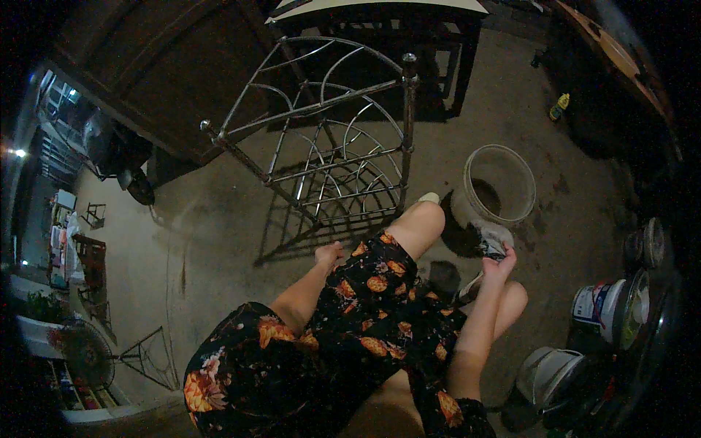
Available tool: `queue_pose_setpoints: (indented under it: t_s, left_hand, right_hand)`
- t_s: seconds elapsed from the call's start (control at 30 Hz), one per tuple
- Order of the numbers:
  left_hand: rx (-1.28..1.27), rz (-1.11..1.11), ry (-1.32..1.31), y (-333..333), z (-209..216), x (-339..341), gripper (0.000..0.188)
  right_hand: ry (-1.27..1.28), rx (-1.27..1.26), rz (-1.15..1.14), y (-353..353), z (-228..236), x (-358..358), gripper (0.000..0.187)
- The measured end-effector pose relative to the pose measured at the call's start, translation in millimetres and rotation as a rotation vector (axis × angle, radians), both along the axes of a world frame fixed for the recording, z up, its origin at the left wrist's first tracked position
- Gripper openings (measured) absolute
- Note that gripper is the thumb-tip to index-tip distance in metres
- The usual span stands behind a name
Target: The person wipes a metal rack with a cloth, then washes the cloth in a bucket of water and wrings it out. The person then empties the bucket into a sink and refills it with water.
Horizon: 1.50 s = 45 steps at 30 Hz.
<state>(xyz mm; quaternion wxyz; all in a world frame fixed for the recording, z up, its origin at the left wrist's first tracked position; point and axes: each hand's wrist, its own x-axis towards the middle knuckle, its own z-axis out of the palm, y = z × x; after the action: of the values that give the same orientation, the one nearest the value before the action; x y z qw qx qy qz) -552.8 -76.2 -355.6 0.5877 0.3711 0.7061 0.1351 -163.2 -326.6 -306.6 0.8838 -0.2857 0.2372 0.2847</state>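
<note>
My right hand (pixel 499 264) is closed on a wet-looking grey-and-black rag (pixel 496 239), bunched up just beside the near rim of a pale plastic bucket (pixel 531 196). Dark wetness marks the floor around that bucket. Beside my left knee, my left hand (pixel 328 254) is curled closed, with nothing visible in it. Ahead of it stands a metal rack (pixel 409 120) with curved bars on two tiers and knobs on its posts. My left hand is apart from the rack's lower bars.
A dark table (pixel 464 69) with a pale top stands beyond the rack. To the far right is a yellow bottle (pixel 560 107). Several buckets, including a white bucket (pixel 549 376), line the right side. A round fan-like object (pixel 82 352) and a parked motorbike (pixel 131 171) are at left.
</note>
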Motion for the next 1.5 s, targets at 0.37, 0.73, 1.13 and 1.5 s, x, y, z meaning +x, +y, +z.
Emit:
queue_pose_setpoints:
  t_s: [0.37,0.73,1.13,1.5]
  left_hand:
    - [-0.209,-0.440,0.284,3.4,3.9,-10.3,0.054]
    - [-0.233,-0.422,0.177,6.0,-35.5,-21.4,0.042]
    - [0.756,-0.345,-0.403,48.8,112.7,105.6,0.025]
    - [0.519,-0.525,-0.850,-31.5,222.6,216.0,0.034]
  right_hand:
    - [0.029,-0.011,0.012,8.7,17.7,-11.8,0.025]
    - [0.029,-0.019,-0.035,12.9,18.5,-12.3,0.031]
    - [-0.045,0.252,-0.098,6.0,45.6,-10.6,0.035]
    - [-0.112,0.097,-0.078,12.6,72.2,-32.0,0.042]
